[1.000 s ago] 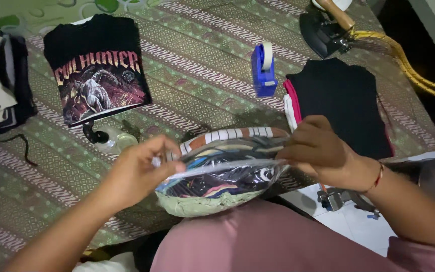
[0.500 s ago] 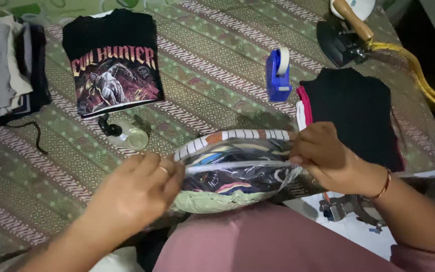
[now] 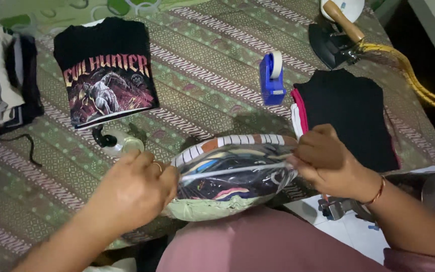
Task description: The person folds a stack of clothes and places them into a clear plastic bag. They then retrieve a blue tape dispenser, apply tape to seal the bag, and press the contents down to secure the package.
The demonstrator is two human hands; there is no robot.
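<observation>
Two hands gripped a clear plastic bag (image 3: 232,176) of folded clothes on the person's lap, above a patterned cloth (image 3: 202,85). Beyond lay a black printed shirt (image 3: 104,73), a dark folded stack (image 3: 351,113) and a blue tape dispenser (image 3: 272,78). Left hand (image 3: 134,194) clasped the bag's left end; right hand (image 3: 325,161) pinched its right edge.

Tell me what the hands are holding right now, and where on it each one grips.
Both hands hold a clear plastic bag with a folded printed garment inside. The left hand grips its left end, the right hand its right end, near the top edge.
</observation>
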